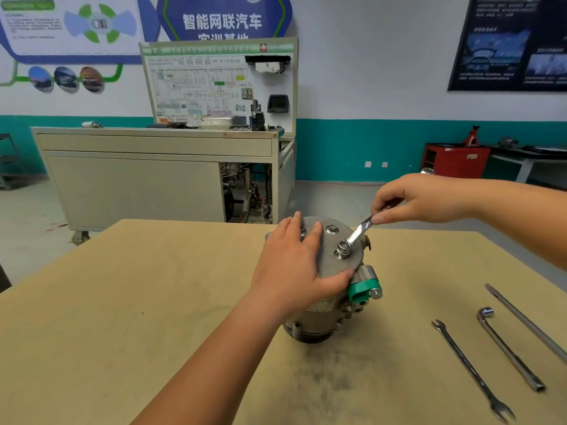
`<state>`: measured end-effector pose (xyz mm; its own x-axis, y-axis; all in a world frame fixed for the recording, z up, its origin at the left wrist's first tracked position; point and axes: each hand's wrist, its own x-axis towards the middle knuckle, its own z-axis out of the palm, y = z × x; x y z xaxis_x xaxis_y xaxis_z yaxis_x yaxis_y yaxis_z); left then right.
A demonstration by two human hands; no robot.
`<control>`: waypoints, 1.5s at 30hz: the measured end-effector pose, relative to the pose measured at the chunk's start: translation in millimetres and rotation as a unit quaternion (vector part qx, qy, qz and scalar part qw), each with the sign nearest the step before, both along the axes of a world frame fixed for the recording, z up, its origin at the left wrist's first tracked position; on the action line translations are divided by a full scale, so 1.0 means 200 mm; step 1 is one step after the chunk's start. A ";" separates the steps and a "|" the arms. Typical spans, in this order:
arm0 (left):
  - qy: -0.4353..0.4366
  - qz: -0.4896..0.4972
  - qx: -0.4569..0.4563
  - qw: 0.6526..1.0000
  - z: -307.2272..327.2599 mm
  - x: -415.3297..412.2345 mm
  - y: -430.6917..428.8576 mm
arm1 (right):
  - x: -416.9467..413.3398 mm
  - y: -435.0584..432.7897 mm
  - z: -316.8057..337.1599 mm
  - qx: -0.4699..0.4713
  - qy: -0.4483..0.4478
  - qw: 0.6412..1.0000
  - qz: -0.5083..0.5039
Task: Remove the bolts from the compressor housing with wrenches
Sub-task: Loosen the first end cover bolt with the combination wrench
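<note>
Left hand [294, 265] flat on grey compressor housing [327, 251], right hand [426, 197] pinching wrench [357, 233] on raised bolt [343, 248]

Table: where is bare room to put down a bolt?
The wide left part of the table, left of the left hand and its forearm, is bare. A narrower patch lies between the compressor and the open-ended wrench. The right edge is crowded: that wrench, a socket wrench and a long bar.

Left hand [294, 265] presses flat on the compressor housing [333, 289]; right hand [420, 199] grips the wrench [357, 233] on a bolt [343, 248].
</note>
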<state>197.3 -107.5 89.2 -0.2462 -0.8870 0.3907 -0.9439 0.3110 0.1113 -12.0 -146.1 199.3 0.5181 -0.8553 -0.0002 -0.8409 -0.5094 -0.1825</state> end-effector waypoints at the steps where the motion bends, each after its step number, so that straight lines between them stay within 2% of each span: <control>1: -0.001 -0.001 0.001 1.000 0.00 0.00 0.00 | -0.02 -0.01 0.01 -0.008 -0.016 1.000 -0.006; 6: 0.004 0.000 -0.006 1.000 -0.02 0.01 -0.01 | -0.09 0.02 0.04 -0.045 -0.190 0.977 -0.090; 8: 0.008 0.001 -0.008 1.000 -0.01 0.00 -0.01 | -0.06 0.11 0.02 0.037 -0.296 0.949 -0.100; 11: 0.010 0.000 -0.010 1.000 -0.01 -0.01 -0.01 | 0.02 0.30 -0.06 0.246 -0.402 0.876 -0.103; 14: 0.006 0.004 -0.018 1.000 -0.01 -0.02 -0.01 | 0.12 0.43 -0.16 0.378 -0.433 0.814 -0.083; 19: -0.001 0.000 -0.022 1.000 0.00 -0.02 0.00 | 0.20 0.47 -0.27 0.415 -0.444 0.789 -0.088; 25: 0.000 0.000 -0.024 1.000 0.00 -0.02 0.00 | 0.23 0.44 -0.26 0.401 -0.475 0.778 -0.088; 35: 0.015 0.002 -0.024 1.000 0.00 -0.03 0.00 | 0.13 0.37 -0.20 0.417 -0.354 0.833 -0.081; 39: 0.012 0.004 -0.016 1.000 0.00 -0.01 0.00 | 0.09 0.31 -0.14 0.387 -0.179 0.902 -0.065; 42: 0.012 0.005 -0.013 1.000 0.00 -0.01 0.00 | 0.04 0.21 -0.02 0.361 -0.042 0.928 -0.081; 45: 0.002 0.006 -0.007 1.000 -0.01 -0.02 0.00 | 0.02 0.11 0.07 0.262 0.046 0.959 -0.102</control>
